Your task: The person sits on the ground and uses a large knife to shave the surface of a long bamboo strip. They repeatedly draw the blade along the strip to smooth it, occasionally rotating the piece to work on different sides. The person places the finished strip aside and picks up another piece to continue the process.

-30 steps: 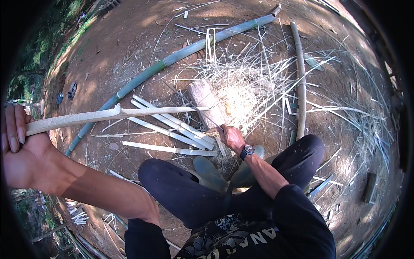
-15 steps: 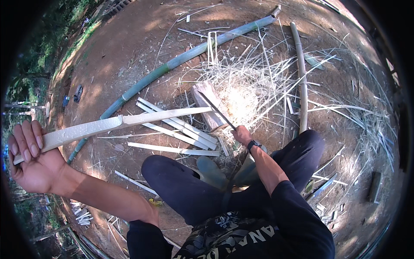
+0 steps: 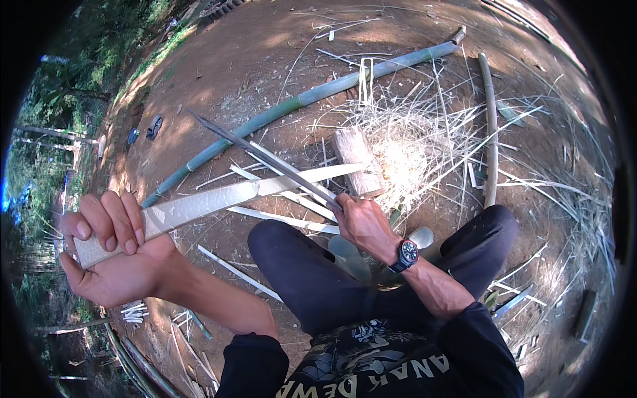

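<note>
My left hand (image 3: 123, 255) is closed around the near end of a long pale bamboo strip (image 3: 199, 207). The strip slants to the right, and its narrow tip overlaps a short wooden block (image 3: 350, 144); whether they touch I cannot tell. In my right hand (image 3: 366, 224) is a long dark-bladed knife (image 3: 255, 153), its handle mostly hidden by the fingers. The blade points to the far left and crosses above the strip. Several split bamboo strips (image 3: 285, 220) lie on the ground beneath, in front of my left knee.
A long green bamboo pole (image 3: 265, 119) curves across the ground beyond the block. To the block's right is a heap of pale shavings (image 3: 411, 136), then a straight pole (image 3: 492, 126). Another blade (image 3: 514, 302) lies beside my right knee. Foliage (image 3: 60, 99) borders the left.
The knife has swung from over the block to the left, across the strip. My right hand came nearer and left. My left hand, still gripping the strip, shifted right in the picture.
</note>
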The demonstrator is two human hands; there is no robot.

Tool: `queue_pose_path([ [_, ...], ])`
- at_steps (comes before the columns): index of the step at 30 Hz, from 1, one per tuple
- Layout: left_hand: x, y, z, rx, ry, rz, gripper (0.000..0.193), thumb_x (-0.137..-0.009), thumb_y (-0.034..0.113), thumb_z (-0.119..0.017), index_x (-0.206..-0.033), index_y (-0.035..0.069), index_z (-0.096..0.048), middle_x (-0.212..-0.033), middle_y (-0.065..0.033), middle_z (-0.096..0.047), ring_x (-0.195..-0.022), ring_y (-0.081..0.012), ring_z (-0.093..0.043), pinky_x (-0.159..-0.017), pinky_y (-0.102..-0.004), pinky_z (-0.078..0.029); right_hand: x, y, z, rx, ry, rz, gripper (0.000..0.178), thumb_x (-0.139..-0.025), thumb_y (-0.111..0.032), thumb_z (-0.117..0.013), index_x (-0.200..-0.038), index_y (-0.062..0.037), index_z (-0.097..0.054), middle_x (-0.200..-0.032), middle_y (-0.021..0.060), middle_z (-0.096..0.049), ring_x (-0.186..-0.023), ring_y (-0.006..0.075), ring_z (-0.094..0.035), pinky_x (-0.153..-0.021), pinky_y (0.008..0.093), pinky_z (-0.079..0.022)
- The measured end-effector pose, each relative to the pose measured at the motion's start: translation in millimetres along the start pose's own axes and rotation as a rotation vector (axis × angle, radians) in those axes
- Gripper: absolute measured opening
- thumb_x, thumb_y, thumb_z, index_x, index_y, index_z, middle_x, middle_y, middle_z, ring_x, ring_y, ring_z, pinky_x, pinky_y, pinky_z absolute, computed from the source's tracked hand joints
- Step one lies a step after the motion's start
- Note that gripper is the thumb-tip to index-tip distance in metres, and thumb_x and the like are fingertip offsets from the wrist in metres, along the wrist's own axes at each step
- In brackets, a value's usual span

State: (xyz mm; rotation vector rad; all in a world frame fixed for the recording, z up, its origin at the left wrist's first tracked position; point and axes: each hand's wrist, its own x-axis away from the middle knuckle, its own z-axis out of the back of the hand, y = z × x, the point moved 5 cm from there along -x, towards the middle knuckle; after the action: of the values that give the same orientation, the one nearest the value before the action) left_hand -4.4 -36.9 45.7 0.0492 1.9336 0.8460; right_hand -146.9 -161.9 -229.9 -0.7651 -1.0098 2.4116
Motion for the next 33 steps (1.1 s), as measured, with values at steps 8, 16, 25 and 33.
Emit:
queue_pose_path([
  [8,26.1,16.8,-14.8,-0.128,0.154,-0.019,0.034,-0.097,0.026,-0.029,-0.066,0.014,-0.036,-0.048,0.0033,-0.027,-0.033,-0.0047,-0.019,-0.032,-0.0184,-0.016,20.8,-13.2,-8.8,-0.033,-0.043,-0.085,0.019,-0.091,-0.015,-0.058,-0.085,0.0026,-0.059,-0.051,0.0192,-0.054,-0.046,0.0354,-0.058,-0.046,0.0448,-0.046],
  [16,35.3,21.7,-10.4,-0.107,0.166,-0.01,0.033,-0.097,0.019,-0.031,-0.064,0.016,-0.033,-0.048,0.0042,-0.026,-0.034,-0.0037,-0.017,-0.032,-0.0177,-0.015,25.1,-22.0,-4.4,-0.057,-0.064,-0.062,0.02,-0.089,-0.015,-0.057,-0.085,0.0039,-0.059,-0.057,0.0206,-0.059,-0.052,0.0374,-0.06,-0.052,0.0459,-0.049],
  [25,34.3,21.2,-6.0,-0.111,0.155,-0.008,0.033,-0.096,0.018,-0.03,-0.064,0.016,-0.032,-0.048,0.0041,-0.026,-0.034,-0.0043,-0.015,-0.033,-0.0192,-0.013,26.9,-18.6,-11.0,-0.071,-0.024,-0.053,0.018,-0.086,-0.014,-0.059,-0.084,0.0031,-0.059,-0.061,0.0215,-0.06,-0.054,0.038,-0.061,-0.052,0.0456,-0.049],
  [33,34.3,21.7,-0.9,-0.13,0.164,-0.021,0.033,-0.097,0.019,-0.031,-0.064,0.017,-0.032,-0.049,0.0043,-0.025,-0.035,-0.0044,-0.015,-0.032,-0.0189,-0.015,31.6,-21.9,-14.9,-0.043,-0.004,0.005,0.018,-0.086,-0.014,-0.057,-0.085,0.0042,-0.058,-0.061,0.023,-0.06,-0.054,0.0379,-0.062,-0.052,0.0456,-0.05],
])
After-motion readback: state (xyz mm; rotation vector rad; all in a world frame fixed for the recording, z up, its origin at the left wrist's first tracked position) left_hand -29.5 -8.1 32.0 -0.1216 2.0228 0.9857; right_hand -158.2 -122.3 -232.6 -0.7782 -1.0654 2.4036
